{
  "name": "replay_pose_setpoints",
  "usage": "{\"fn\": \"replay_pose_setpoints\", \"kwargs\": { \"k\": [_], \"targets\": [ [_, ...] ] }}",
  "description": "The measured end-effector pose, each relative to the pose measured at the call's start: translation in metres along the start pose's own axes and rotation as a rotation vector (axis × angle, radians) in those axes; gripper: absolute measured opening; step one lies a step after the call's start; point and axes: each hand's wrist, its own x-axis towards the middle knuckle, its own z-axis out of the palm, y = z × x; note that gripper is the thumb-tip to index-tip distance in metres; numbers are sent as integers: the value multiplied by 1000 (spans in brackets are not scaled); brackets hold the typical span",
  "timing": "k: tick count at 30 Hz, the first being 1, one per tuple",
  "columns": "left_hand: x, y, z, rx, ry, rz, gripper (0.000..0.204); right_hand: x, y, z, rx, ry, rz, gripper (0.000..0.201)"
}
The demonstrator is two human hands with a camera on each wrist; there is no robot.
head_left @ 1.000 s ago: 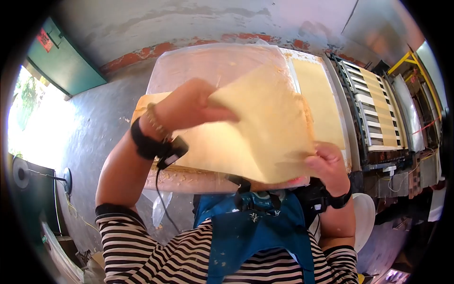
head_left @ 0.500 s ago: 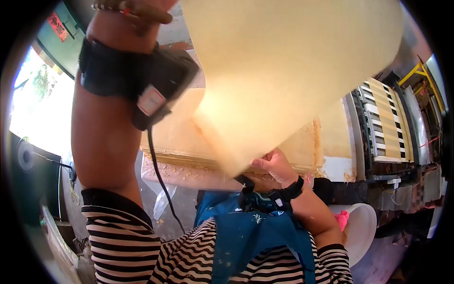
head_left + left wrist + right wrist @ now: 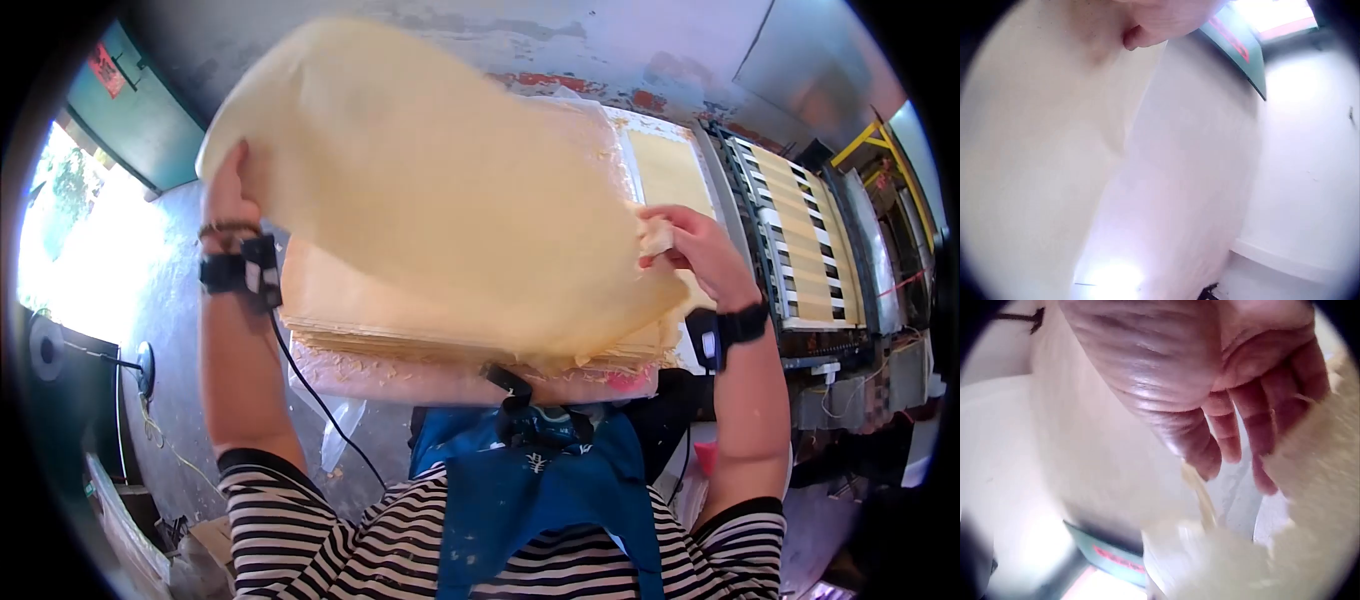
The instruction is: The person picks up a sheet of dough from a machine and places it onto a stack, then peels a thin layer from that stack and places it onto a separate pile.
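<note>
A large, thin, pale yellow sheet (image 3: 430, 190) is held up in the air between both hands, billowing over a stack of similar sheets (image 3: 400, 345). My left hand (image 3: 230, 190) pinches its left edge, thumb in front and the other fingers hidden behind; in the left wrist view the thumb of that hand (image 3: 1160, 25) presses on the sheet. At the right edge my right hand (image 3: 700, 250) grips a crumpled, ragged part between thumb and fingers. The right wrist view shows the right hand (image 3: 1210, 381) with curled fingers close against the torn, flaky edge (image 3: 1310, 469).
Flaky crumbs lie along the pink padded front (image 3: 400, 375) under the stack. At the right, another sheet (image 3: 665, 170) lies on a white board, beside a slatted machine (image 3: 790, 230). A fan (image 3: 145, 370) stands at left near a green door (image 3: 135, 100). A cable hangs from the left wrist.
The sheet rose high toward the camera with the left hand, then came down, spread out over the stack. Left hand has moved to the far left; right hand swung inward and then out right.
</note>
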Motion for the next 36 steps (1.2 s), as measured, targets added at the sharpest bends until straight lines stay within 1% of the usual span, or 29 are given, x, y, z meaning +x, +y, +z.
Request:
{"fn": "replay_pose_setpoints", "kwargs": {
  "k": [1, 3, 4, 5, 7, 8, 9, 10, 12, 13, 15, 16, 17, 20, 21, 22, 23, 24, 25, 27, 29, 31, 32, 33, 34, 36],
  "targets": [
    [8, -29, -21, -14, 39, -10, 34, 15, 13, -10, -17, -64, 61, 33],
    [19, -82, -66, 25, 159, -130, 35, 24, 33, -14, 156, -68, 250, 43],
    [21, -101, -86, 111, 236, -176, 34, 33, 45, -11, 243, -67, 347, 48],
    [22, -120, -106, 202, 311, -221, 33, 35, 67, -5, 183, -4, 370, 55],
    [32, -157, -159, 283, 355, -205, 33, 13, 105, 6, 63, 228, 273, 51],
    [35, -168, -185, 268, 365, -236, 33, -6, 123, 10, 3, 343, 224, 50],
    [38, -178, -211, 250, 376, -266, 33, -31, 145, 3, 68, 244, 258, 46],
    [37, -184, -223, 232, 388, -295, 34, -57, 163, -2, 135, 144, 289, 43],
    [14, -174, -204, 301, 492, -296, 34, -90, 154, 37, 106, 178, 612, 37],
    [3, -166, -188, 336, 539, -297, 35, -101, 163, 53, 125, 161, 615, 38],
    [-15, -154, -159, 347, 512, -300, 36, -105, 182, 75, 141, 121, 595, 37],
    [-19, -149, -154, 351, 505, -295, 37, -102, 192, 84, 138, 90, 572, 35],
    [-20, -148, -156, 328, 476, -316, 37, -96, 201, 92, 135, 57, 548, 33],
    [-20, -145, -167, 241, 387, -364, 40, -75, 228, 112, 177, -32, 400, 32],
    [-21, -144, -170, 199, 351, -373, 43, -72, 212, 118, 226, -37, 427, 28],
    [-23, -144, -173, 156, 315, -382, 45, -70, 207, 121, 265, -17, 382, 27],
    [-22, -145, -177, 168, 333, -376, 41, -70, 204, 123, 303, 3, 338, 25],
    [-19, -146, -182, 181, 350, -370, 36, -70, 200, 122, 342, 24, 293, 24],
    [-19, -145, -185, 194, 366, -364, 32, -73, 182, 118, 256, 103, 261, 23],
    [-26, -144, -194, 128, 302, -353, 29, -75, 143, 107, 86, 259, 199, 20],
    [-41, -141, -191, 68, 224, -377, 24, -68, 134, 79, 149, 351, 180, 20],
    [-50, -149, -201, 35, 135, -425, 25, -52, 126, 50, 108, 480, 85, 22],
    [-53, -151, -203, 17, 94, -446, 26, -42, 131, 34, 42, 516, 74, 22],
    [-85, -138, -159, 71, 119, -394, 24, -30, 143, 18, -25, 551, 63, 23],
    [-93, -141, -151, 156, 136, -366, 23, -22, 156, 6, -92, 583, 48, 23],
    [-103, -143, -148, 328, 182, -310, 23, -14, 175, -6, -153, 574, 94, 23]
  ]
}}
